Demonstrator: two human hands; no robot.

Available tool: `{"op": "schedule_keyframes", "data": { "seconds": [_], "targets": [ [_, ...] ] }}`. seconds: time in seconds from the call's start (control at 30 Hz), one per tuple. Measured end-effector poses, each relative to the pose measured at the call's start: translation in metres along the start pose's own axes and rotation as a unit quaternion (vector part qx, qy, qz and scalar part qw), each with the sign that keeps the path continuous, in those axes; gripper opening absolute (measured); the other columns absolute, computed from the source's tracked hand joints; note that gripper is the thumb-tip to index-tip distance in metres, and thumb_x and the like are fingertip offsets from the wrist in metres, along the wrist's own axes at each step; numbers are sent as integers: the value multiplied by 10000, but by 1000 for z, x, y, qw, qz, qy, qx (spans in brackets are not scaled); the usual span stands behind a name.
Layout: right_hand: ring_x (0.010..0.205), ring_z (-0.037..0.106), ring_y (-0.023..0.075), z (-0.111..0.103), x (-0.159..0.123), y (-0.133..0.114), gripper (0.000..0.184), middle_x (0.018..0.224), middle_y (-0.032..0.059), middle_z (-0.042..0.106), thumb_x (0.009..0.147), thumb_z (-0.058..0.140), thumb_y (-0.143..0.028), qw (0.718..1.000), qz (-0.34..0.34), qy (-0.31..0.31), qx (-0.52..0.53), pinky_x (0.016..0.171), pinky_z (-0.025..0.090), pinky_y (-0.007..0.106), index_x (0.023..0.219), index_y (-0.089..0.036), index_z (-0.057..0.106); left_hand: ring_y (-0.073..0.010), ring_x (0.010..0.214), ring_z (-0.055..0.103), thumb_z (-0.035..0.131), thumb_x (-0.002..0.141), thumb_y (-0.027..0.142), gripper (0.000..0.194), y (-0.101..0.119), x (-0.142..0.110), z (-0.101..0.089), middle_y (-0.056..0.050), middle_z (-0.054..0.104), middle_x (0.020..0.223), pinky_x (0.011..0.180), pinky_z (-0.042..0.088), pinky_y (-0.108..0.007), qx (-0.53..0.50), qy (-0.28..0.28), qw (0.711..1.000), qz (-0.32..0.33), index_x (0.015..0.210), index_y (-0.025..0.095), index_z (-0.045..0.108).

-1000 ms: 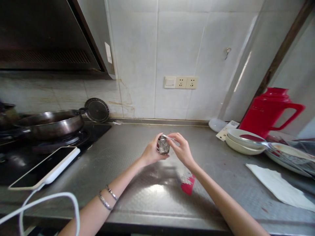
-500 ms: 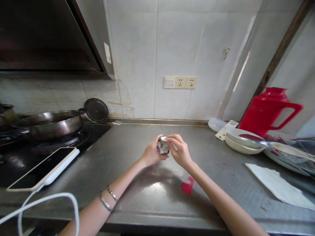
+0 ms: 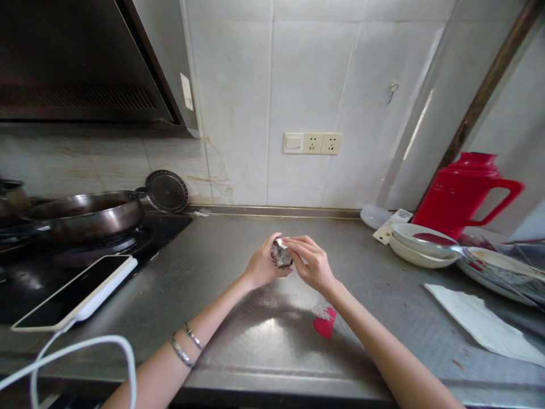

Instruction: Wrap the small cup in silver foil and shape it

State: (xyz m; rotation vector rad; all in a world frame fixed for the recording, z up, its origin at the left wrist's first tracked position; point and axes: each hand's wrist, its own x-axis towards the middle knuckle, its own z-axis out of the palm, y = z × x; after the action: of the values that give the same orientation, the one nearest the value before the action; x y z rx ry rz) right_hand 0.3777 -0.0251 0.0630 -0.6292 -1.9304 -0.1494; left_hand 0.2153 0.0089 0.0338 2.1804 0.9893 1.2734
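Observation:
Above the middle of the steel counter [image 3: 230, 250], my left hand [image 3: 260, 267] is wrapped round a small round container [image 3: 281, 257]. Its mouth faces me, and the inside looks silvery grey; the exact kind is too small to tell. At the upper rim, my right hand [image 3: 313, 264] pinches a small white piece [image 3: 281, 243] that looks like tissue. The white piece lies against or just inside the mouth. Right-hand fingers cover part of the container's right edge. A torn red scrap [image 3: 325, 324] lies on the counter below my hands.
To the left, a phone [image 3: 74, 292] with a white cable [image 3: 102, 339] lies by the hob with a steel pan [image 3: 97, 218]. At right stand stacked bowls [image 3: 421, 255], a red thermos jug [image 3: 460, 190] and a white paper sheet [image 3: 477, 315].
My right hand has shifted slightly left and turned over the container's mouth, bringing the white piece from the rim toward the opening. My left hand keeps its hold.

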Motion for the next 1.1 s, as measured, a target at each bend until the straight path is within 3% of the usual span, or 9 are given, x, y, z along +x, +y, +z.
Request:
{"op": "schedule_keyframes", "data": {
  "seconds": [0.53,0.9,1.1],
  "targets": [
    [974,651,231,1,-3,-3,344,1036,60,722,885,481,-119,1000,-19,9,-20,806,573,418,1149,-277,634,-216,956,617,811,557,287,872,-3,1,3,-89,631,1138,876,480,-363,-60,15,998,-29,1312,213,380],
    [987,645,238,3,-6,-2,357,1073,82,712,875,467,-103,996,-63,-14,-57,798,580,415,1166,-247,615,-188,914,615,806,560,262,830,-10,1,4,-65,630,1068,809,495,-302,-82,27,995,-40,1274,192,390],
    [969,656,230,7,-9,-5,328,1048,81,716,883,469,-122,998,-54,-13,-29,796,577,402,1140,-256,623,-164,860,613,829,529,255,796,-8,5,3,-33,628,990,771,502,-271,-156,38,985,-61,1201,196,407]
  ]
}}
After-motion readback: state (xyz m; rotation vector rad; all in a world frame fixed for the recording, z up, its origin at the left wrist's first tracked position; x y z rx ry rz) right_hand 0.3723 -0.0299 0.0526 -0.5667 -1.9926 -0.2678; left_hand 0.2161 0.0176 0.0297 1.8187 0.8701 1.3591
